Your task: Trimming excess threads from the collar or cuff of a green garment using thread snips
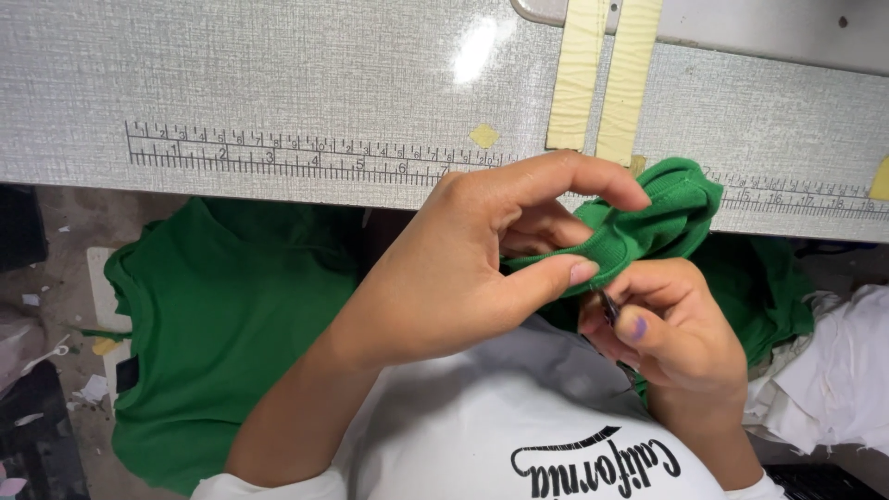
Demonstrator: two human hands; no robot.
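My left hand [463, 259] pinches the ribbed edge of a green garment [648, 222] between thumb and fingers, just below the table's front edge. Close against it, my right hand [676, 324] grips a small dark tool [608, 306], with its tip touching the green fabric by my left thumb. The rest of the green garment [213, 333] hangs over my lap to the left. What kind of tool it is cannot be made out.
A grey work table [278, 74] carries a printed ruler strip [306, 157] along its front edge and two pale tape strips [602, 74]. White cloth [833, 370] lies at the right. Scraps litter the floor [46, 370] at the left.
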